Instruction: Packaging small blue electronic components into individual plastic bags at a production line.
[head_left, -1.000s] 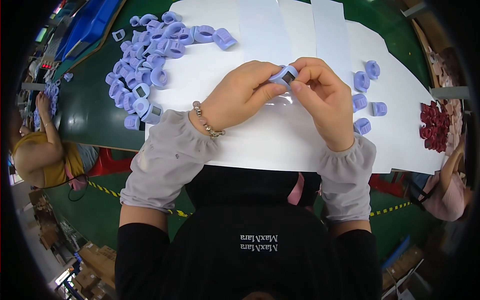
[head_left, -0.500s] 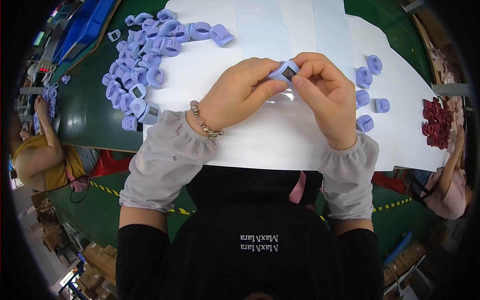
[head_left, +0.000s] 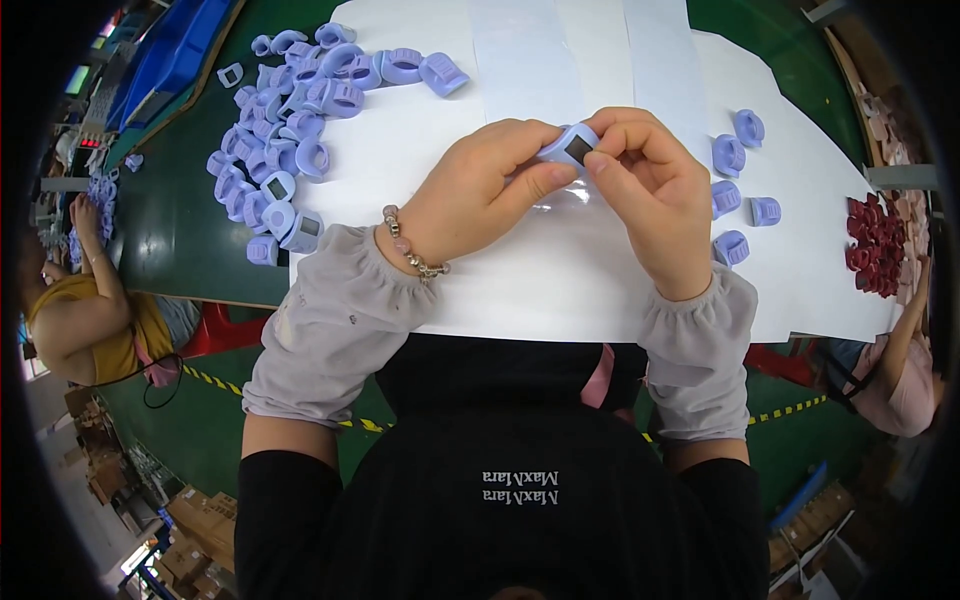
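Lilac plastic, pinched between both hands: one watch-shaped piece [head_left: 553, 149] with a dark square window [head_left: 579, 149], held over the white sheets [head_left: 480, 300] covering much of the desk [head_left: 165, 235]. Gripped at its left end by the left hand [head_left: 485, 182], with the thumb along the near edge and the forefinger along the far one. Met at its right end by the right hand [head_left: 655, 195], with the thumb tip by the near right corner of the window and the forefinger bent behind. Narrow grip on both sides, nearly closed around the piece; cannot tell how firm, nor what the covered fingers touch underneath.

Lies right in the gap between the two sets of fingertips: to the right of the left palm, to the left of the right palm, farther from the body than either. Slants, along what shows of the long axis, from the left thumb up and away toward the right forefinger. Touched from both ends, hence no nearer to one hand than the other.

Just on the near side, a patch of shiny clear film [head_left: 565, 198]. Well off to the left, a crowded heap of similar lilac pieces [head_left: 290, 130]; just beside the right hand, five loose ones [head_left: 729, 155].
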